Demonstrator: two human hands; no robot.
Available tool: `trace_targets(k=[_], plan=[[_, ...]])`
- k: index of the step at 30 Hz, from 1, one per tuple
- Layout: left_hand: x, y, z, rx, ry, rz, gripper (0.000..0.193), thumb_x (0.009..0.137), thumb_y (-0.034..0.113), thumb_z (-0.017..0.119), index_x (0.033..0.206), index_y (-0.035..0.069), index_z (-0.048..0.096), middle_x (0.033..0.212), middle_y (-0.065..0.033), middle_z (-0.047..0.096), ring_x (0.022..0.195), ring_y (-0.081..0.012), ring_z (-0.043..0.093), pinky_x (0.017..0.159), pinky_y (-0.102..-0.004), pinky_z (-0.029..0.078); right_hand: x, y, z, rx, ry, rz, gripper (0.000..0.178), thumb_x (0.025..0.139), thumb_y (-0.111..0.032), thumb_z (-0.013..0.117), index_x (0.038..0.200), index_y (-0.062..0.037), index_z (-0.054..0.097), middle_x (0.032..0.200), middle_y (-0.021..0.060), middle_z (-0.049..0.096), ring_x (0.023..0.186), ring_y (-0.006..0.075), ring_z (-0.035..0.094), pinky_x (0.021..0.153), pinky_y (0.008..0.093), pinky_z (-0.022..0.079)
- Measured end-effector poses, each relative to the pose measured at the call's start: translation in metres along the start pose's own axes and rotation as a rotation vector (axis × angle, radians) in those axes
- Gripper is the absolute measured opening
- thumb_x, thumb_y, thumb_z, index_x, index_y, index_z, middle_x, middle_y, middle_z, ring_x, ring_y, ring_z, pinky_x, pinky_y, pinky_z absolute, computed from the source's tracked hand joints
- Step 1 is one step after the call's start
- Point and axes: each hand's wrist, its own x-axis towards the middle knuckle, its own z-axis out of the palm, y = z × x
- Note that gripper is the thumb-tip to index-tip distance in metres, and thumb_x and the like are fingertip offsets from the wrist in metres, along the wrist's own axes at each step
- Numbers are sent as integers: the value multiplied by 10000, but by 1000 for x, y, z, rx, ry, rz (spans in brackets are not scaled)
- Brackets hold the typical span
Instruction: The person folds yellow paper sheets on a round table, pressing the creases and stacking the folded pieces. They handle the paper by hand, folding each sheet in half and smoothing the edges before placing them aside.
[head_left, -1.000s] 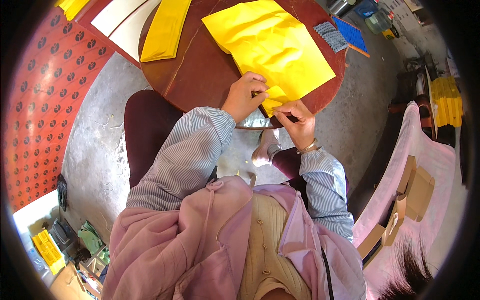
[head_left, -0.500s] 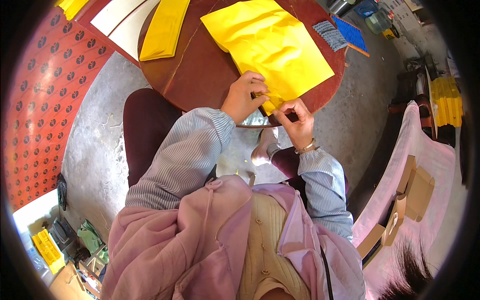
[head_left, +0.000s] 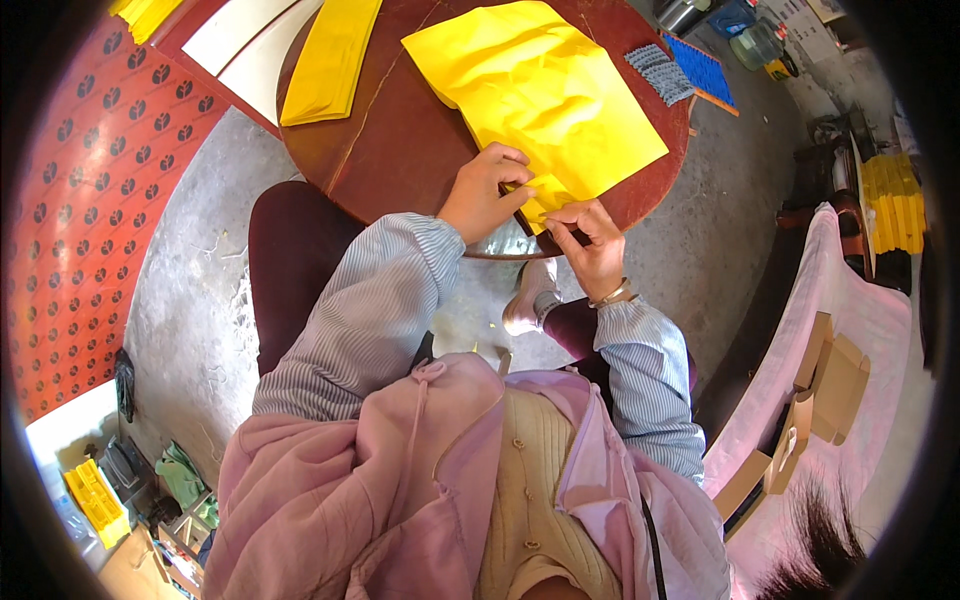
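Note:
A large creased yellow sheet (head_left: 550, 90), of paper or thin cloth, lies over the round dark-red table (head_left: 390, 150), its near corner at the table's front edge. My left hand (head_left: 485, 195) pinches the sheet's left edge close to that corner, thumb and fingers drawn together. With thumb and forefinger, my right hand (head_left: 592, 243) grips the tip of the corner, where a narrow strip looks turned over. Exactly how the strip is folded is partly hidden by my fingers.
A stack of folded yellow sheets (head_left: 325, 75) rests on the table's left side. On the right edge lie a grey ridged piece (head_left: 660, 74) and, past it, a blue-topped stool (head_left: 702, 72). Open cardboard boxes (head_left: 838, 385) sit on a pink cloth (head_left: 800, 300) at the right.
My left hand has slid very slightly left along the near edge. My right fingers have shifted a little left at the corner. The sheet stays in place.

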Motion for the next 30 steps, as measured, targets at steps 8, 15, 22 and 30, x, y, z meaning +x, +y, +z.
trace_targets(k=[8, 15, 22, 30], plan=[[-2, -2, -6, 13, -64, 154, 237, 845, 57, 814, 1081, 55, 794, 1298, -108, 653, 1129, -265, 710, 972, -349, 571, -3, 5, 6, 114, 49, 123, 162, 865, -3, 861, 989, -10, 757, 950, 70, 699, 801, 150, 712, 727, 273, 572], [-2, -2, 5, -9, 30, 36, 211, 860, 111, 864, 1040, 32, 787, 1251, -112, 696, 1092, -269, 723, 959, -348, 577, -3, 0, 1, -3, 27, -12, 183, 848, -14, 868, 1004, -23, 773, 958, 85, 698, 832, 197, 704, 761, 308, 575], [-1, -3, 4, -4, 30, 3, 202, 887, 126, 843, 1053, 32, 776, 1251, -108, 706, 1094, -274, 722, 958, -353, 577, 0, -2, 0, -70, 1, -107, 177, 840, -9, 861, 1003, -18, 793, 975, 86, 699, 873, 226, 709, 791, 326, 574], [-2, 0, -8, -27, -110, 32, 277, 830, 59, 813, 1104, 98, 807, 1318, -106, 647, 1218, -282, 669, 1028, -359, 554, -3, 2, 6, 97, 55, 68, 143, 866, -11, 873, 968, -11, 772, 943, 59, 674, 788, 138, 708, 721, 260, 561]])
